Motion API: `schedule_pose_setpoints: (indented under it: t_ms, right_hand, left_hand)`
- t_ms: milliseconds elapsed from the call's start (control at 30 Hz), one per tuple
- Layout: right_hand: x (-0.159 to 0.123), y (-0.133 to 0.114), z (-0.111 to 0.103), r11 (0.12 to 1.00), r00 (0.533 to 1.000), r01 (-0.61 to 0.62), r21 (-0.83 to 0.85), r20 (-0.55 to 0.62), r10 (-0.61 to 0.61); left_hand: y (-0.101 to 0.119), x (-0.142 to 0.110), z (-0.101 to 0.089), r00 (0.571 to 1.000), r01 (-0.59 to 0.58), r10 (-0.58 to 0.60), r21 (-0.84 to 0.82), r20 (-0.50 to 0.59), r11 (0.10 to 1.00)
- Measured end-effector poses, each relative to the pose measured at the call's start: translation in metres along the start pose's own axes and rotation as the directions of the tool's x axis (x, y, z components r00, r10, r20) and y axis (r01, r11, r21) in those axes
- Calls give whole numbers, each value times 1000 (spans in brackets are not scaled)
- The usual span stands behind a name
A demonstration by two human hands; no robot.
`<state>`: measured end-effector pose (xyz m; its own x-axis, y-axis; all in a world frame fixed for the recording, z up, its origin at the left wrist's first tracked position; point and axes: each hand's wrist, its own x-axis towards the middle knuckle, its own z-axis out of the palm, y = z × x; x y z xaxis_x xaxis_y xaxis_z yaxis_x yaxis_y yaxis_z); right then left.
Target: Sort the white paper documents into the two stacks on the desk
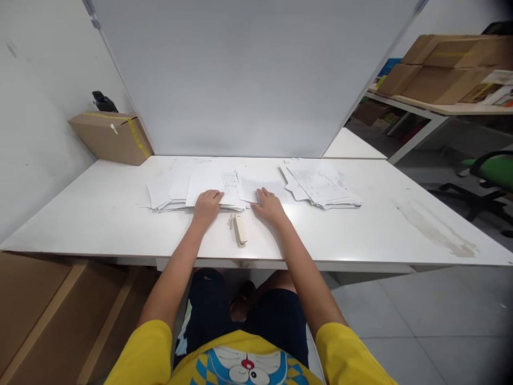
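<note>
My left hand (207, 207) rests at the near edge of a white sheet of paper (202, 184), fingers curled together over it. My right hand (270, 207) lies with its fingers spread on a printed sheet (256, 183) just to the right. Between the two hands, a sheet with a printed table (230, 184) shows. A cream stapler (240, 230) lies on the table below the papers, apart from both hands. Loose stacked papers (166, 190) spread out left of my left hand. Another uneven paper stack (324, 187) sits to the right of my right hand.
The white table (344, 235) backs onto an upright white panel (252, 80). A taped cardboard box (110, 138) stands at the back left. Large cartons (452, 69) rest on another table at right, near a green chair (491, 171). Open cardboard (64, 315) is at lower left.
</note>
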<state>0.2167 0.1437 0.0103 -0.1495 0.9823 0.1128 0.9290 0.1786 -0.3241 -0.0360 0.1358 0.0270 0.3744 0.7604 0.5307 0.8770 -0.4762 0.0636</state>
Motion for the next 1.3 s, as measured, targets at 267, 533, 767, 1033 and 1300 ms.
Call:
schedule_pose_setpoints:
  t_ms: [267, 533, 767, 1033, 1300]
  right_hand:
    - [12, 11, -8, 991, 995, -69, -116, -84, 60]
    - [0, 4, -16, 998, 873, 55, 22, -486, -37]
    - [-78, -43, -53, 677, 321, 421, 604, -797, 511]
    - [-141, -34, -52, 30, 402, 565, 824, -307, 862]
    - [-176, 38, -33, 182, 443, 435, 882, -385, 810]
  left_hand:
    - [-8, 0, -3, 979, 185, -184, -6, -88, 983]
    - [-4, -7, -16, 987, 31, -66, -229, -147, 973]
    - [77, -18, -49, 983, 85, -178, -742, -47, 665]
    - [137, -13, -64, 906, 387, -173, -922, 386, -29]
    - [175, -2, -53, 976, 92, -216, -938, 19, 334]
